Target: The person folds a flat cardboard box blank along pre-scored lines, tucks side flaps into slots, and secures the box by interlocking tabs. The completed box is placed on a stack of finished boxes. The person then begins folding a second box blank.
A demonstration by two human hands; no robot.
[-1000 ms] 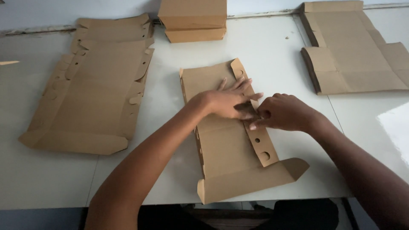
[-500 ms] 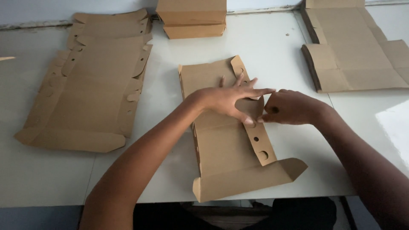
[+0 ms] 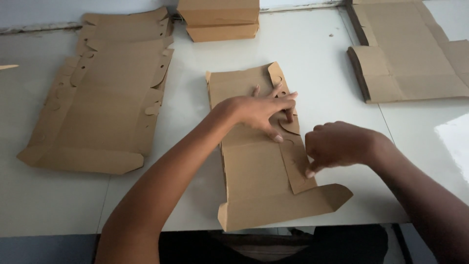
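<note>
Flat box blank [image 3: 254, 166] lies at table [image 3: 312, 58] centre, near front edge; L hand [image 3: 259, 111] spreads its fingers wide and presses the panel flat, while R hand [image 3: 337, 144], fingers curled, pinches the side flap [image 3: 293, 161] folded over the blank. Step in hand appears to be creasing that flap; next move likely needs L hand holding firm w/ R running along the fold. Other blanks [image 3: 102, 107] lie left, well apart.
</note>
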